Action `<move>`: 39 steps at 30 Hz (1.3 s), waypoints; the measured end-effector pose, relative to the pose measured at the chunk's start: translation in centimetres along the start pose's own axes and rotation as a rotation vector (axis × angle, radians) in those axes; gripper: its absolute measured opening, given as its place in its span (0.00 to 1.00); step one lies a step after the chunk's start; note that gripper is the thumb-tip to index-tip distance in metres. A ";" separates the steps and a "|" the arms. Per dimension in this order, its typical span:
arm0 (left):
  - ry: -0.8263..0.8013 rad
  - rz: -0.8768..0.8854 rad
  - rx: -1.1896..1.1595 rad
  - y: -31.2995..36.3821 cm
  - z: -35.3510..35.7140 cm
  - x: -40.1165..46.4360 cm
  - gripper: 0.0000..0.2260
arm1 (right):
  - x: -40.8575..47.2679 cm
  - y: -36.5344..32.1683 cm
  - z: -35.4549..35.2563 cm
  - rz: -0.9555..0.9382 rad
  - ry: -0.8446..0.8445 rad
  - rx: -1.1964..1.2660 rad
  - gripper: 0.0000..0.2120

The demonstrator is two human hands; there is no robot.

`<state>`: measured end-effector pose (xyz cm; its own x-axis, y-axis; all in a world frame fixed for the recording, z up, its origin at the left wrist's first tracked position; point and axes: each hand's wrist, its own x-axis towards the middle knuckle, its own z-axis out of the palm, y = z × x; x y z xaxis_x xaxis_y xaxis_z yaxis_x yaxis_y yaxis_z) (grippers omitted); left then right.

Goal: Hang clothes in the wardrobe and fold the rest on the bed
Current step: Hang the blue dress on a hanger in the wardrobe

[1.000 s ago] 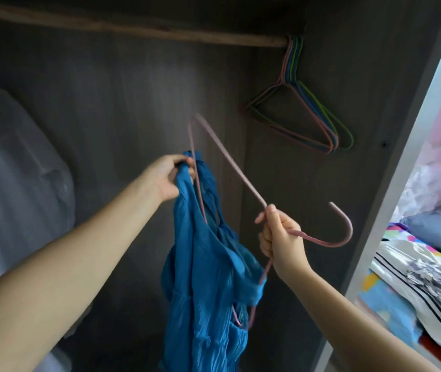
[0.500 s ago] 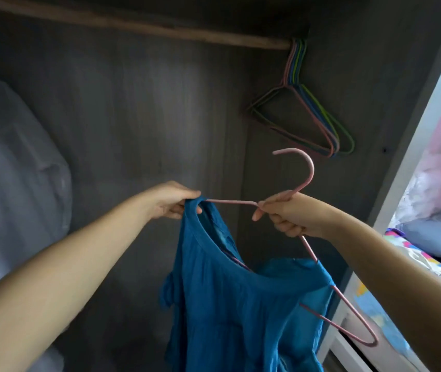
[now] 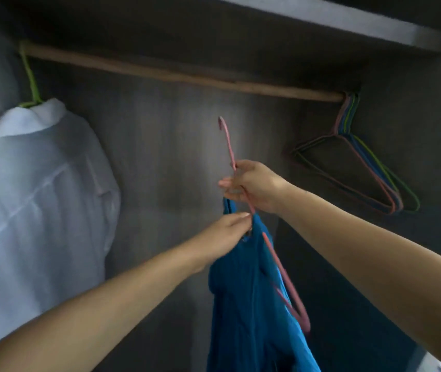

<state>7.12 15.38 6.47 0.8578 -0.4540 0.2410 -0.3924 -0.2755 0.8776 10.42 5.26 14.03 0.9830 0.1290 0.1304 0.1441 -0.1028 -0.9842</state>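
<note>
A blue garment (image 3: 251,304) hangs on a pink wire hanger (image 3: 283,275) in front of the wardrobe's back wall. My right hand (image 3: 254,186) grips the hanger's neck just under its hook (image 3: 226,138), which points up and stays well below the wooden rail (image 3: 187,76). My left hand (image 3: 230,232) pinches the garment's neckline at the hanger's shoulder. The hanger's lower right corner sticks out of the cloth.
A white shirt (image 3: 34,200) hangs on a green hanger (image 3: 30,76) at the rail's left end. Several empty coloured hangers (image 3: 356,157) hang bunched at the right end. A shelf (image 3: 334,20) runs above the rail. Bare rail lies between the two.
The view has tilted up, bringing rail and white shirt into sight. My right hand has raised the hanger and turned it edge-on. My left hand has shifted right, close under my right hand.
</note>
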 end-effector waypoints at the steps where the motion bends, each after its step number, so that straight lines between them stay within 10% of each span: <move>1: 0.058 -0.020 -0.087 0.5 -0.7 -0.8 0.13 | 1.0 -0.8 1.2 -0.054 -0.026 -0.115 0.20; 6: 0.283 0.008 -0.280 3.8 -7.0 -4.8 0.19 | 5.3 -4.8 7.5 -0.284 -0.168 -0.508 0.07; 20: 0.722 -0.246 0.970 3.7 -22.2 -4.8 0.11 | 14.1 -11.2 22.5 -0.526 -0.207 -0.700 0.24; 28: 0.685 -0.556 1.516 -0.9 -26.4 -5.5 0.27 | 17.1 -8.2 28.4 -0.500 -0.271 -0.815 0.20; 39: 0.647 -0.572 1.611 -2.0 -26.3 -5.5 0.31 | 17.8 -5.7 24.5 -0.546 -0.289 -0.766 0.27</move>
<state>11.89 40.72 14.24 0.8111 0.2320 0.5370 0.3969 -0.8926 -0.2139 24.30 32.34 19.08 0.7089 0.5743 0.4094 0.7048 -0.5561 -0.4404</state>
